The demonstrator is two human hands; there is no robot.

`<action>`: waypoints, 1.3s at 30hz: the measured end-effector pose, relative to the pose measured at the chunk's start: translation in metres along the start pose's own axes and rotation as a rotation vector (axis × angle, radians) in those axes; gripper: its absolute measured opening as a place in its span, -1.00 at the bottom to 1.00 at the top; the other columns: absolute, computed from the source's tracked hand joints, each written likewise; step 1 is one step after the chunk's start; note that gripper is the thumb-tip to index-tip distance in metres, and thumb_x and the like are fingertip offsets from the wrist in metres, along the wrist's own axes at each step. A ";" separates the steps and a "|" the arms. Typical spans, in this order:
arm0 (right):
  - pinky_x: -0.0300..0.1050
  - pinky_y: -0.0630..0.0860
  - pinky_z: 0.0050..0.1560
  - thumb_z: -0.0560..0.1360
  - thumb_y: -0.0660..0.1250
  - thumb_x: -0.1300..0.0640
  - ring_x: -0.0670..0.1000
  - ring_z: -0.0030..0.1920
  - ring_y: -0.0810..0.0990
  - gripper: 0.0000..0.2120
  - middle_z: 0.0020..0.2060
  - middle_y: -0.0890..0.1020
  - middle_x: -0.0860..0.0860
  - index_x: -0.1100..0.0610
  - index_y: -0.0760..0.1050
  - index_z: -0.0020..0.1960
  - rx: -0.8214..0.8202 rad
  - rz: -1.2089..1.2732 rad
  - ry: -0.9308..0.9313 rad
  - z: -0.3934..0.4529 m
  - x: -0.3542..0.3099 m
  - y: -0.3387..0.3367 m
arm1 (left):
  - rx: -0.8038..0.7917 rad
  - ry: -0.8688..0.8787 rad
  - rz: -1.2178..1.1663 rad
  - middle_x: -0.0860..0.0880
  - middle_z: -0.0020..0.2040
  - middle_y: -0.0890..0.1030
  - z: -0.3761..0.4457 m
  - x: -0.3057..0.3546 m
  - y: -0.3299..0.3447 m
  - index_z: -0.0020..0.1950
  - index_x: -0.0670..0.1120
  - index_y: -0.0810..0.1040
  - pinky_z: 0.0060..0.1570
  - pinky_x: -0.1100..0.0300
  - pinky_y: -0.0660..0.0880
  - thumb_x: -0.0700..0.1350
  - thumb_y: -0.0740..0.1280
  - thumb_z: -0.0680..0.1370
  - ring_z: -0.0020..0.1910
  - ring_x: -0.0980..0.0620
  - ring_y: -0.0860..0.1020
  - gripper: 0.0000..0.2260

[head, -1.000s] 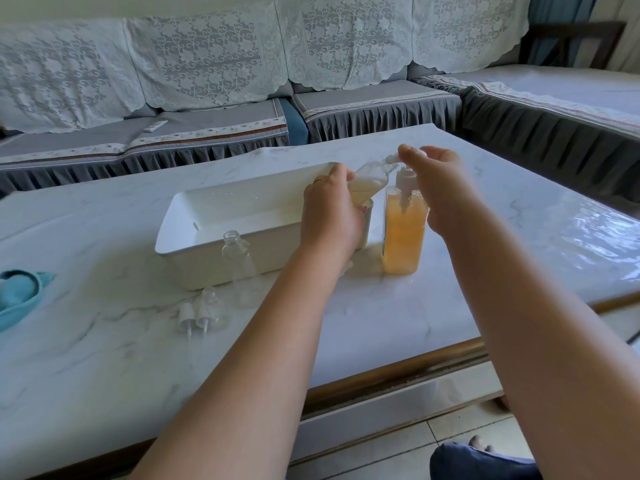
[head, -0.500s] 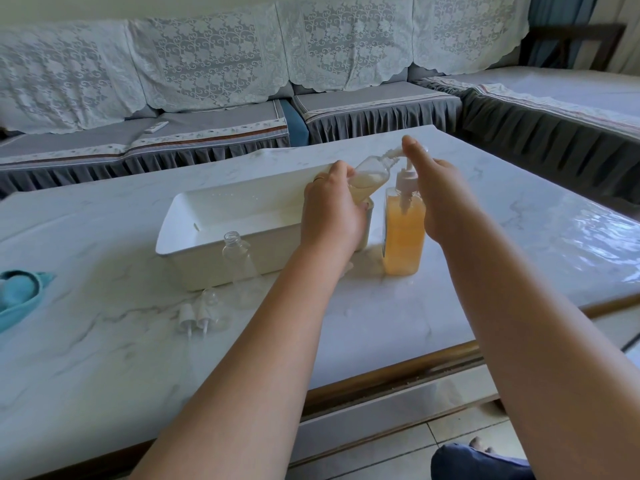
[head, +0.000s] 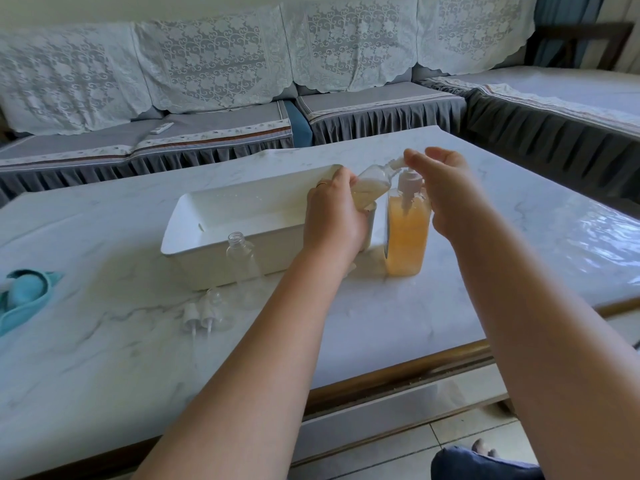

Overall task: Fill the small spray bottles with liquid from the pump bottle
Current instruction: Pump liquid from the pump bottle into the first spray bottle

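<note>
- Nearest, on the marble table (head: 104, 368), two loose spray caps (head: 198, 315) lie just beside a clear dome cover, with an empty bottle (head: 244, 259) standing upright and uncapped behind them, against the white tray (head: 221, 244).
- The left hand (head: 334, 225) is curled round a small bottle (head: 369, 187), tilted with its neck up toward the pump spout (head: 500, 163). The bottle looks partly filled with pale liquid.
- The pump bottle (head: 407, 233) of orange liquid stands just right of the tray, beside that hand.
- The right hand (head: 446, 188) is over the pump head, fingers loosely bent; it appears to press rather than grip, though I cannot tell how firmly it touches.
- Risk: the small neck is narrow, so if it drifts off the spout, a stroke would likely spill liquid onto the table or hand.
- Risk: only the pressing hand steadies the pump bottle; an off-centre push could tip it toward the tray.
- Risk: the tilted bottle may overflow if pumping runs long.
- Far back, a lace-draped sofa (head: 214, 81).
</note>
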State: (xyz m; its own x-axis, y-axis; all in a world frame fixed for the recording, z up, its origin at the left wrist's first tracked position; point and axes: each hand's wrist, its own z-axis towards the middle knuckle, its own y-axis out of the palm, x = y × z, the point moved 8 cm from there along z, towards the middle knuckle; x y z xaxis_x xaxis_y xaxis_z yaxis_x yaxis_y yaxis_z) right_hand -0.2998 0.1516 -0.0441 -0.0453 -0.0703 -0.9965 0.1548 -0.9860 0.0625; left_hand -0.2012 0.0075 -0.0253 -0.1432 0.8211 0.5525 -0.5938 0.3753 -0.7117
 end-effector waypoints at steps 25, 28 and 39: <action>-0.34 0.34 -0.39 0.55 0.25 -0.25 -0.13 -0.30 0.44 -0.63 -0.22 0.53 -0.02 0.06 0.48 0.03 0.004 -0.023 0.024 -0.013 -0.004 0.010 | 0.025 0.012 -0.018 -0.08 0.21 0.54 0.002 0.003 -0.008 0.25 -0.07 0.44 0.03 0.17 0.39 -0.15 0.43 0.48 0.19 -0.09 0.47 -0.64; -0.22 0.41 -0.28 0.54 0.30 -0.18 -0.08 -0.14 0.53 -0.52 -0.02 0.57 0.04 0.13 0.46 0.29 0.012 -0.017 0.046 -0.010 -0.003 0.011 | 0.021 0.013 -0.013 -0.09 0.21 0.53 0.002 0.003 -0.007 0.25 -0.06 0.44 0.03 0.16 0.40 -0.16 0.43 0.48 0.18 -0.09 0.47 -0.63; -0.21 0.29 -0.29 0.55 0.29 -0.16 -0.12 -0.12 0.48 -0.51 0.06 0.56 0.03 0.10 0.40 0.36 0.031 -0.023 0.079 -0.013 0.001 0.011 | 0.009 0.018 -0.018 -0.08 0.18 0.55 0.001 0.003 -0.006 0.22 -0.07 0.44 0.07 0.09 0.47 -0.16 0.42 0.49 0.16 -0.10 0.48 -0.66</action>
State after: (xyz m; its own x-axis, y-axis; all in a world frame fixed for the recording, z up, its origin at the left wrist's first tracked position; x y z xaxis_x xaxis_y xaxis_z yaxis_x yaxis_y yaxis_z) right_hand -0.2855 0.1430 -0.0450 0.0298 -0.0370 -0.9989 0.1241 -0.9914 0.0405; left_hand -0.1991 0.0077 -0.0192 -0.1179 0.8218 0.5574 -0.6035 0.3865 -0.6975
